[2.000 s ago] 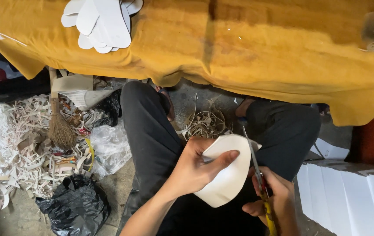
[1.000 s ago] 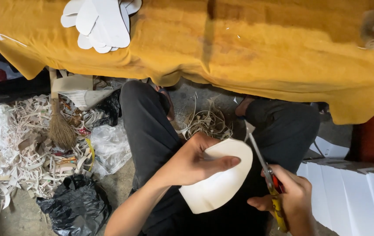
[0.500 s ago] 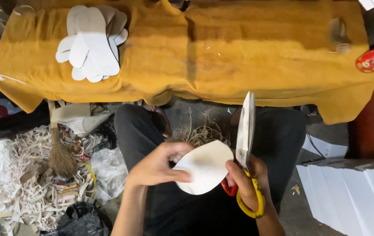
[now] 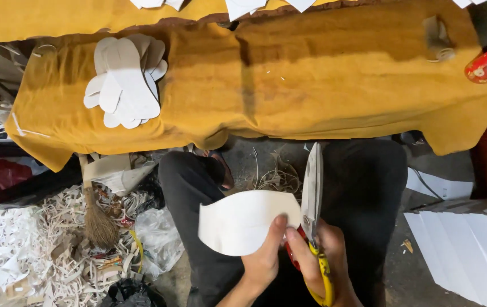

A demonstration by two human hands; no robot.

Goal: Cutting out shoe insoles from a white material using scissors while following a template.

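Honestly the biggest thing in view is the counter (image 4: pixel 323 85), draped in a mustard-yellow cloth, with a fanned stack of cut white shapes (image 4: pixel 125 82) lying flat on its left part. Below that, on the floor to the left, there's a heap of white offcut strips (image 4: pixel 21 250) with a small straw brush (image 4: pixel 97 222) stuck in it, and a pile of white sheets (image 4: pixel 471 244) sits at the right. Down between the knees is the white curved piece (image 4: pixel 243 222), held up in the air over the lap, well clear of the counter. It looks like thin card or foam sheet: light, a bit bendy, since it bows along its length, so I'd say it creases easily if pinched hard. The left hand (image 4: pixel 263 261) has its fingers clamped on the bottom right edge, thumb on top, right next to the blade, which seems the sensible spot to keep it from flopping. The right hand (image 4: pixel 326 267) is wrapped tight around the yellow-handled scissors (image 4: pixel 313 227), blades pointing up and looking closed together.
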